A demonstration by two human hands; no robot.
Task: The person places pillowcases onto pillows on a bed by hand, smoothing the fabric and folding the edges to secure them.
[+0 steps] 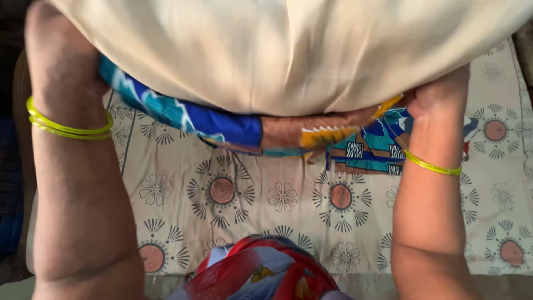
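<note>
A cream pillow [288,50] fills the top of the view, lifted above the bed. A colourful patterned pillow cover [233,125], blue, brown and teal, is bunched along its lower edge. My left hand [58,53] grips the pillow and cover at the left side; its fingers are hidden behind the pillow. My right hand [441,97] clasps the cover's edge at the right side. Both wrists wear yellow-green bangles.
A beige bedsheet [277,194] printed with round flower motifs lies beneath. A red, white and blue patterned cloth [261,272] sits at the near edge, between my arms. Dark objects stand at the left edge.
</note>
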